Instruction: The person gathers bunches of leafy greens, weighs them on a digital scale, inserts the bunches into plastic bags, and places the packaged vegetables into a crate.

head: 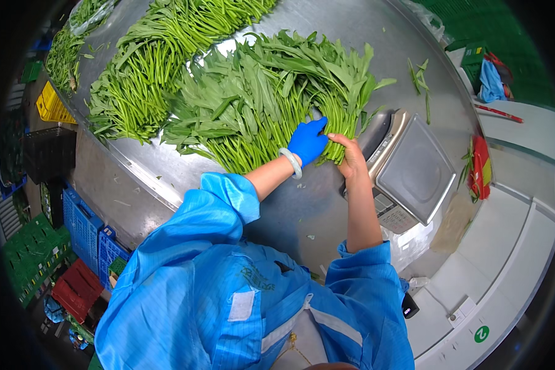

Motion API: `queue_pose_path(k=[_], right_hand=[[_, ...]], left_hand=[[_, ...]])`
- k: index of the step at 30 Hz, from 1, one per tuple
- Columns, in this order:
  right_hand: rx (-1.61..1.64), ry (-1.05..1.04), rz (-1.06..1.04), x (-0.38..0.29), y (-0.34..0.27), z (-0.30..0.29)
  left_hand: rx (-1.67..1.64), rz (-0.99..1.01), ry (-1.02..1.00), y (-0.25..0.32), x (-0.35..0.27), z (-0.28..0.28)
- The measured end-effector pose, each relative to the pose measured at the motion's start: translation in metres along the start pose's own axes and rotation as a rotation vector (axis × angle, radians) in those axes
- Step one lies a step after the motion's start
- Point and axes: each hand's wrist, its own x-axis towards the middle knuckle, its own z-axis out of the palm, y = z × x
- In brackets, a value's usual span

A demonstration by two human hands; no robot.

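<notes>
My right hand, bare, grips the lower stems of a bunch of leafy greens that look like water spinach. Against the left side of this bunch rests my left hand in a blue glove, its fingertips at the stems close to my right thumb. Whether it grips any stems I cannot tell. A pale bangle circles the left wrist. Directly left of the gloved hand, a row of more greens lies on the metal table, stem ends towards me.
A weighing scale stands right of my right hand. Another long row of greens lies farther back left. Loose sprigs are at the far right. A red and yellow packet sits by the table's right edge. Blue crates stand beyond the left edge.
</notes>
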Motion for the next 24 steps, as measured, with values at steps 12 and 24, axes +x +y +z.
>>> queue_pose_path(k=[12,24], right_hand=[[0.403,-0.21,-0.283,-0.043,-0.025,-0.012],[0.089,0.268,-0.932,-0.226,-0.116,-0.103]], left_hand=[[-0.66,-0.012,0.034,-0.026,0.016,0.017],[-0.628,0.014,0.121,-0.035,0.023,0.019]])
